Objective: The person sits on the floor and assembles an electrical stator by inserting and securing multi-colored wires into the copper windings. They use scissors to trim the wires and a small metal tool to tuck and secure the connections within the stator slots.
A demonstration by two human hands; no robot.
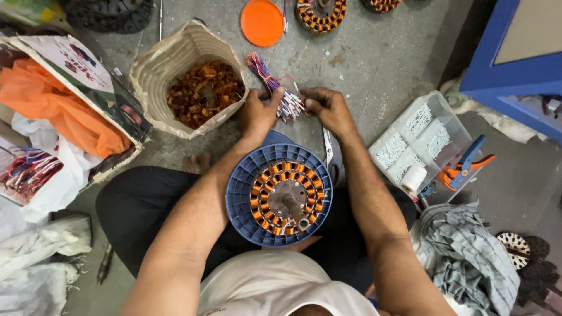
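blue fan motor housing [241,193] with copper-wound stator [285,198] sits on the lap, nearest the camera. beyond it, left hand [256,114] and right hand [328,108] both pinch a bundle of coloured wires [275,88] lying on the concrete floor [374,58], each grip closed on it. woven basket of copper scraps [202,90] just left; clear plastic box [427,137] to the right.

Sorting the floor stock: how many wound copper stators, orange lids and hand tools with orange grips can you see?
Wound copper stators: 3 ()
Orange lids: 1
Orange-grip hand tools: 1
Total: 5
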